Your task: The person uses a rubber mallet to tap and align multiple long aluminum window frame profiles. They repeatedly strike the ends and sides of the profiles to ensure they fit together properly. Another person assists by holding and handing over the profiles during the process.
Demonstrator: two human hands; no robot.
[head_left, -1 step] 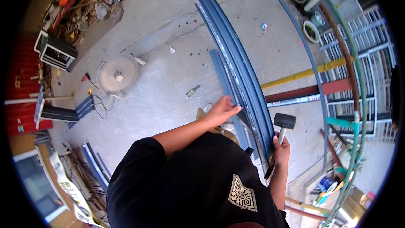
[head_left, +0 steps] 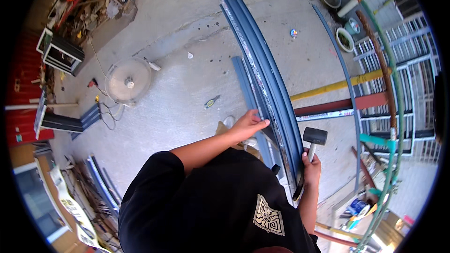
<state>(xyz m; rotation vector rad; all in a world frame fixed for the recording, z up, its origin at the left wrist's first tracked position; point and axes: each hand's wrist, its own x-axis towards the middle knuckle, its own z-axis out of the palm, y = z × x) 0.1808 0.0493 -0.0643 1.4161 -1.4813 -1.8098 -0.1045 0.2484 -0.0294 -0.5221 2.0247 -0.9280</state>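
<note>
A bundle of long blue-grey metal profiles (head_left: 262, 61) slants from the far middle towards my body, with torn film along its left edge. My left hand (head_left: 251, 125) is at that left edge, thumb against it and fingers curled; whatever is between the fingers is too small to make out. Near the close end of the profiles, my right hand (head_left: 312, 166) is closed round the pale handle of a rubber mallet (head_left: 315, 136). The mallet's black head points up, just right of the profiles. Another blue-grey profile (head_left: 240, 77) lies lower on the left.
A round fan (head_left: 129, 83) and pliers (head_left: 212, 101) lie on the concrete floor to the left. Yellow (head_left: 333, 85) and dark red bars (head_left: 337, 104) extend right from the profiles. A long thin strip (head_left: 344, 72), metal racks (head_left: 403, 75) and green pipes (head_left: 393, 154) stand further right.
The whole view has shifted slightly. Both hands stay at nearly the same places by the profiles, and the mallet is still in my right hand.
</note>
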